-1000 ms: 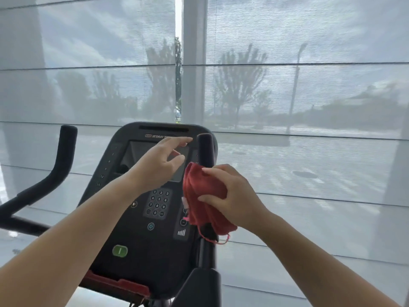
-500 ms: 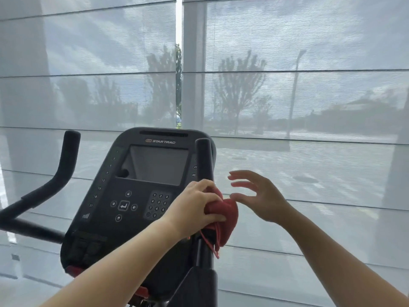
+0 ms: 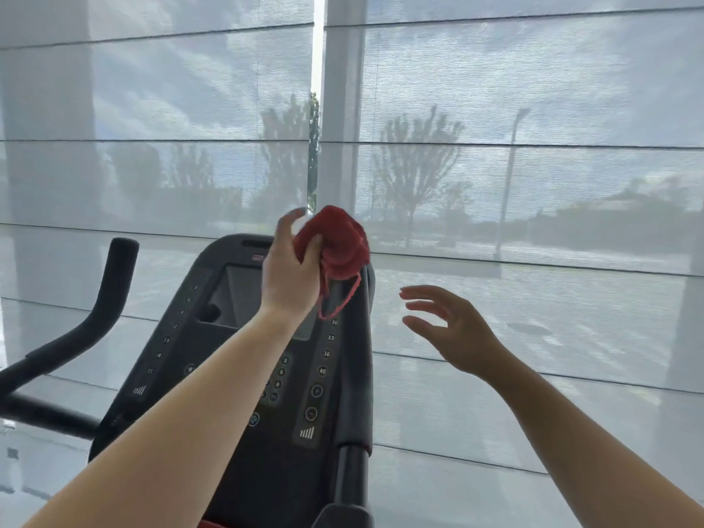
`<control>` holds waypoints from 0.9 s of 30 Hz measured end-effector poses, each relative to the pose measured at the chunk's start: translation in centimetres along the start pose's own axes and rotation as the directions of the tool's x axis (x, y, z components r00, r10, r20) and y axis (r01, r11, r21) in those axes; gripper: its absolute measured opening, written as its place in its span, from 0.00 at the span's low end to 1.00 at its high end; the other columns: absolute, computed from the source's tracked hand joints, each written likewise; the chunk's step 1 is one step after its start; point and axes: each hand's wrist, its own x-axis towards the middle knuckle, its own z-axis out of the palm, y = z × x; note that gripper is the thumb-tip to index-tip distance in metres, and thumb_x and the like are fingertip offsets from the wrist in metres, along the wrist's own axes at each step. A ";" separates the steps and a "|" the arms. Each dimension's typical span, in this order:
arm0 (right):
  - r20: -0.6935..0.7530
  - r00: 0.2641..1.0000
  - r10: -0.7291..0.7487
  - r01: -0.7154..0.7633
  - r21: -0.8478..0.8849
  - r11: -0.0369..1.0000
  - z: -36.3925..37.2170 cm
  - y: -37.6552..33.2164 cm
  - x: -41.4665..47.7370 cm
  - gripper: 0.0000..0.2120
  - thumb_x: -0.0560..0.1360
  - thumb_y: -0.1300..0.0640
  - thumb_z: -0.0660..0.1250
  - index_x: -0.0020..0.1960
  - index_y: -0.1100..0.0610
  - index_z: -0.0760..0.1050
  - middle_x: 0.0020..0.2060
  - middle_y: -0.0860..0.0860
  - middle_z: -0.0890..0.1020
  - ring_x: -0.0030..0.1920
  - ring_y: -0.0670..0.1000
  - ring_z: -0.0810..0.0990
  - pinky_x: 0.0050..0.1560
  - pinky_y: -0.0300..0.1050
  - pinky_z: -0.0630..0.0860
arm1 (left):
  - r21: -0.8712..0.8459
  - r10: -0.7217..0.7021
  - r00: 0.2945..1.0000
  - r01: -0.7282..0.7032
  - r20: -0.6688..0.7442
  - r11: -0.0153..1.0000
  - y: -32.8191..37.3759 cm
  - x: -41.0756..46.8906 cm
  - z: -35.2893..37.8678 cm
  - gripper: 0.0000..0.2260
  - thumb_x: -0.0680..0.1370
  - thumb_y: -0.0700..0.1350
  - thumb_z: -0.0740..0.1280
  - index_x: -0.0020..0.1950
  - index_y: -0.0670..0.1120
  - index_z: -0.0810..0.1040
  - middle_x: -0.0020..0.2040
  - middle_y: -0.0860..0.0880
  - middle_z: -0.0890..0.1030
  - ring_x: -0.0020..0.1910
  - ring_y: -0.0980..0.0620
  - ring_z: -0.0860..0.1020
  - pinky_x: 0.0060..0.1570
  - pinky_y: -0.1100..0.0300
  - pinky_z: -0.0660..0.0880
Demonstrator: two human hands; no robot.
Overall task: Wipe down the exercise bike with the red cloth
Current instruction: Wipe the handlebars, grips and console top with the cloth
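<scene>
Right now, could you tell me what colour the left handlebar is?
The left handlebar is black, head view.

Left hand (image 3: 289,276) raised, gripping, right hand (image 3: 457,333) splayed

Cloth (image 3: 341,242) atop upright handle (image 3: 358,375), console (image 3: 213,337) left of it, blind (image 3: 533,89) behind

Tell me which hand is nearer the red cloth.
Left. The left hand grips the red cloth; the right hand is open, apart from it, lower and to its right.
</scene>
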 end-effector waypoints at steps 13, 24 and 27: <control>-0.003 1.000 -0.031 0.031 0.011 0.999 -0.5 0.6 0.9 0.15 0.72 0.59 0.70 0.58 0.51 0.76 0.55 0.44 0.80 0.55 0.40 0.78 0.48 0.29 0.74 | 0.071 0.010 0.952 -0.034 0.305 0.997 -1.4 -2.5 2.8 0.20 0.79 0.46 0.61 0.70 0.49 0.60 0.66 0.49 0.69 0.63 0.51 0.70 0.60 0.62 0.64; 0.011 1.000 -0.022 0.021 0.066 0.998 1.9 0.5 2.6 0.13 0.77 0.55 0.64 0.57 0.38 0.74 0.55 0.34 0.78 0.55 0.40 0.78 0.60 0.54 0.74 | -0.181 -0.251 0.895 0.334 0.370 0.925 -1.8 -2.7 3.2 0.19 0.79 0.58 0.56 0.67 0.51 0.64 0.45 0.52 0.80 0.33 0.65 0.79 0.29 0.75 0.70; 0.024 0.999 -0.030 0.028 0.072 0.997 2.8 -0.3 3.7 0.13 0.80 0.49 0.57 0.62 0.39 0.71 0.60 0.37 0.76 0.61 0.39 0.74 0.64 0.54 0.71 | -0.206 -0.230 0.897 0.324 0.379 0.923 -3.1 -4.5 3.7 0.18 0.80 0.54 0.57 0.68 0.51 0.62 0.49 0.53 0.79 0.41 0.62 0.81 0.37 0.72 0.75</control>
